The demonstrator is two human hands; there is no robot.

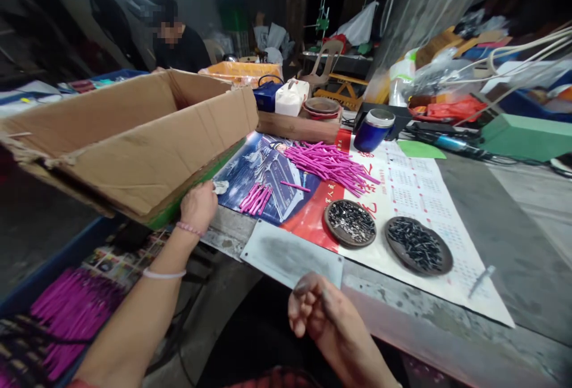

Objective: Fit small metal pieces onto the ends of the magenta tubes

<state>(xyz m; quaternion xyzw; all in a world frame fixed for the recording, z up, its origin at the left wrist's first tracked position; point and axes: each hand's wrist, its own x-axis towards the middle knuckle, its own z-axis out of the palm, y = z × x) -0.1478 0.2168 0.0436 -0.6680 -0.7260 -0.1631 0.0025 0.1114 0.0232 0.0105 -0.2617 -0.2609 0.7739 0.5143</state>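
My left hand is closed at the near corner of a large cardboard box, over the table's front edge. A small crumpled white scrap touches its fingers; whether they grip it or something else is hidden. My right hand is palm up before the table edge, fingers half curled, thumb apart, with nothing visible in it. Just beyond it lies a grey plate. Further in are a small group of magenta sticks, a bigger magenta pile, a dish of small metal parts and a dish of black pieces.
A calendar poster covers part of the table. A blue mug stands behind the sticks, near a green box. At lower left, a blue crate holds more magenta sticks. Another person sits beyond the cardboard box.
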